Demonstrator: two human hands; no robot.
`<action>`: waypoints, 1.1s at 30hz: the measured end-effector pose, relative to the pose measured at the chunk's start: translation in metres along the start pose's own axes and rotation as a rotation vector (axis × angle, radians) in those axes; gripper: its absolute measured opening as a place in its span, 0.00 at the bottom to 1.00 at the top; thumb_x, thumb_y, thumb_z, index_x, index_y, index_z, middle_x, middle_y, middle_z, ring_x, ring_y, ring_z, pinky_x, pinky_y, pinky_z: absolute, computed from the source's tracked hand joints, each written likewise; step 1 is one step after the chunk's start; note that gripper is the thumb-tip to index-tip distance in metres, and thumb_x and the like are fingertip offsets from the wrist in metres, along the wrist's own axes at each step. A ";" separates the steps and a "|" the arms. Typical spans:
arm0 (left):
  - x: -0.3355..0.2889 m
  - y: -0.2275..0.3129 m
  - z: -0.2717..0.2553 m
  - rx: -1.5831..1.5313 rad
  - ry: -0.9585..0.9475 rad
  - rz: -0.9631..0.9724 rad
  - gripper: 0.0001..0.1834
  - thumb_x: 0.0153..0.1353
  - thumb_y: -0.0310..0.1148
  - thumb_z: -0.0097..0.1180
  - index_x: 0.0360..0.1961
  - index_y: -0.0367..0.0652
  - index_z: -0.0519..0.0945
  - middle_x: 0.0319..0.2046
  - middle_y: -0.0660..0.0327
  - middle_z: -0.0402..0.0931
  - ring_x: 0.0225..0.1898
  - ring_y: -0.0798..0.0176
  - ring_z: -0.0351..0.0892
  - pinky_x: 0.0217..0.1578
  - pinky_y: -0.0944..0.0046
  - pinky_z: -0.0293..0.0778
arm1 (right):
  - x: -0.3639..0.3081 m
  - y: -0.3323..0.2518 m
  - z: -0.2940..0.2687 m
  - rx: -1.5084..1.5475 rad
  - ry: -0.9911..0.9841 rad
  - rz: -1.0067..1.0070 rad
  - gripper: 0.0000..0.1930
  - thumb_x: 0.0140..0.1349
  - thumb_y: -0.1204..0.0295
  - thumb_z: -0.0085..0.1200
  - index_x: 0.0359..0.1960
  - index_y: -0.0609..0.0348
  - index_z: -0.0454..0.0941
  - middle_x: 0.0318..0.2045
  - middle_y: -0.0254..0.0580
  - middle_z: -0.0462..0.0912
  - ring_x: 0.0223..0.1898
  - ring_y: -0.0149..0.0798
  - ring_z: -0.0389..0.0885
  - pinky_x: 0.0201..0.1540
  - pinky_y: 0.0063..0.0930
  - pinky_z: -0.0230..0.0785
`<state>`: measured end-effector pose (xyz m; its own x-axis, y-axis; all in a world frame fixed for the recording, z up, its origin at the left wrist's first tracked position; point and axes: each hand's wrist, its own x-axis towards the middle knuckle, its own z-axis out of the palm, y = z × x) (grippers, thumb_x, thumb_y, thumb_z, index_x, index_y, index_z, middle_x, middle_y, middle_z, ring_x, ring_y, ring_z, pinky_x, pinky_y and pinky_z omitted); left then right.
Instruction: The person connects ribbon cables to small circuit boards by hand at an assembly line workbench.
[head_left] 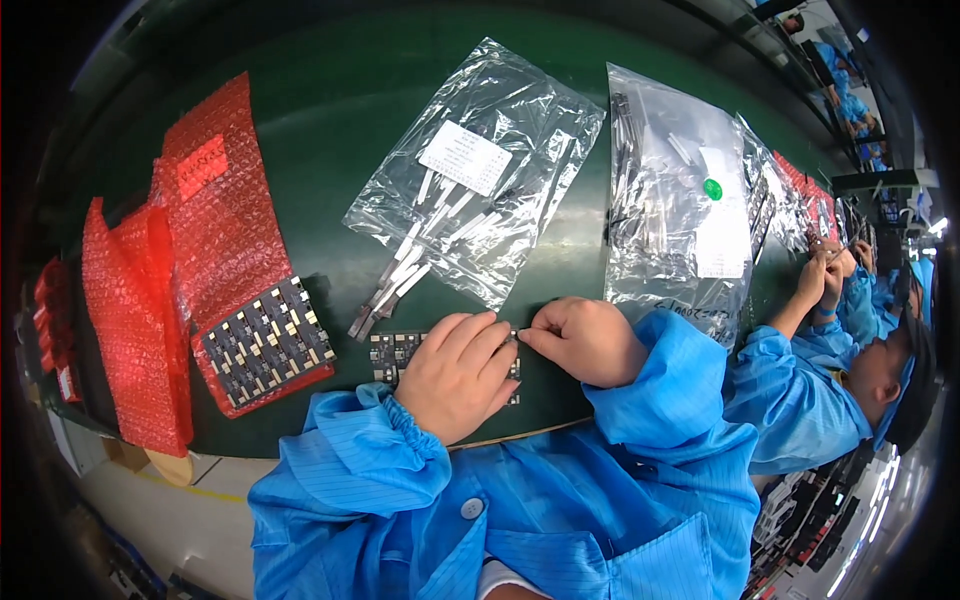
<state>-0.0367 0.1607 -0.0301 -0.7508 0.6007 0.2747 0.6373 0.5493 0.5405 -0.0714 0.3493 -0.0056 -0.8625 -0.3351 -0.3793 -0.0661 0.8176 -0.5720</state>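
A dark circuit board panel [392, 352] lies on the green table right in front of me, partly hidden by my left hand [458, 378]. That hand rests flat across it, fingers stretched out toward the right. At the panel's right end my right hand [590, 342] is closed in a pinch, thumb against forefinger; whatever sits between the tips is too small to make out. Just beyond the panel, several narrow dark-and-white strips [398, 272] stick out from the mouth of a clear plastic bag [545, 130] with a white label.
Stacked circuit board panels [268, 340] lie on red bubble wrap [225, 215] to the left, beside another red bubble bag [135, 320]. A second clear bag [675, 200] of strips lies at right. A co-worker's hands [825, 272] work beyond it.
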 end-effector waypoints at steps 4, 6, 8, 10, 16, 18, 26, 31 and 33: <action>-0.001 0.000 -0.001 0.000 -0.006 -0.001 0.21 0.41 0.33 0.63 0.39 0.37 0.75 0.44 0.54 0.71 0.51 0.52 0.68 0.53 0.53 0.63 | 0.000 0.000 0.002 -0.025 0.040 -0.025 0.10 0.52 0.62 0.55 0.23 0.55 0.80 0.22 0.43 0.79 0.25 0.46 0.79 0.29 0.36 0.71; -0.001 0.001 -0.001 0.003 -0.005 -0.001 0.22 0.41 0.33 0.63 0.39 0.37 0.76 0.44 0.54 0.71 0.51 0.52 0.68 0.53 0.53 0.63 | 0.000 0.000 0.002 -0.025 0.048 -0.022 0.10 0.51 0.62 0.55 0.22 0.55 0.80 0.22 0.43 0.79 0.25 0.46 0.79 0.29 0.36 0.71; 0.000 0.000 -0.001 0.005 -0.010 0.003 0.21 0.42 0.33 0.63 0.39 0.37 0.76 0.44 0.55 0.71 0.51 0.52 0.68 0.53 0.53 0.63 | 0.001 -0.001 0.001 -0.036 0.035 -0.011 0.10 0.51 0.62 0.55 0.22 0.55 0.80 0.21 0.43 0.80 0.24 0.46 0.79 0.29 0.35 0.71; 0.000 0.000 -0.001 0.008 -0.009 0.003 0.21 0.42 0.33 0.63 0.39 0.37 0.76 0.44 0.55 0.71 0.51 0.52 0.68 0.53 0.52 0.63 | 0.001 -0.002 0.001 -0.037 0.042 -0.006 0.10 0.51 0.62 0.55 0.21 0.55 0.80 0.21 0.43 0.80 0.24 0.46 0.79 0.28 0.35 0.71; 0.000 0.000 -0.001 0.011 -0.016 0.001 0.23 0.42 0.34 0.63 0.41 0.38 0.76 0.44 0.55 0.71 0.51 0.53 0.68 0.53 0.53 0.62 | 0.002 -0.002 0.002 -0.047 0.036 0.005 0.10 0.50 0.63 0.56 0.22 0.55 0.80 0.21 0.43 0.80 0.24 0.46 0.79 0.28 0.35 0.71; 0.000 0.001 0.000 0.009 -0.012 -0.001 0.23 0.42 0.34 0.63 0.42 0.38 0.75 0.44 0.55 0.71 0.51 0.53 0.67 0.53 0.53 0.62 | 0.003 -0.002 0.001 -0.058 0.038 0.009 0.10 0.50 0.63 0.56 0.22 0.56 0.80 0.21 0.43 0.80 0.24 0.46 0.79 0.28 0.35 0.72; 0.002 0.001 0.000 0.028 -0.044 -0.005 0.24 0.42 0.34 0.62 0.43 0.39 0.75 0.44 0.56 0.70 0.51 0.53 0.66 0.53 0.53 0.62 | 0.003 -0.006 -0.003 -0.082 -0.042 0.058 0.11 0.53 0.62 0.55 0.25 0.56 0.80 0.24 0.44 0.80 0.27 0.47 0.79 0.30 0.35 0.72; 0.003 -0.001 0.001 0.006 -0.042 -0.013 0.23 0.42 0.34 0.62 0.42 0.39 0.75 0.44 0.56 0.70 0.51 0.53 0.66 0.53 0.53 0.62 | 0.005 -0.006 -0.003 -0.106 -0.047 0.077 0.11 0.52 0.62 0.55 0.24 0.56 0.80 0.23 0.44 0.80 0.26 0.47 0.79 0.30 0.35 0.72; 0.004 -0.002 0.000 -0.003 -0.043 -0.017 0.23 0.41 0.34 0.62 0.42 0.39 0.75 0.44 0.56 0.70 0.51 0.53 0.66 0.53 0.53 0.61 | 0.006 -0.008 -0.004 -0.115 -0.051 0.085 0.11 0.52 0.62 0.55 0.24 0.56 0.80 0.23 0.44 0.80 0.26 0.47 0.79 0.30 0.35 0.72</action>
<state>-0.0406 0.1623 -0.0302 -0.7532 0.6159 0.2310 0.6241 0.5580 0.5470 -0.0780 0.3427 -0.0009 -0.8407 -0.2836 -0.4613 -0.0533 0.8911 -0.4507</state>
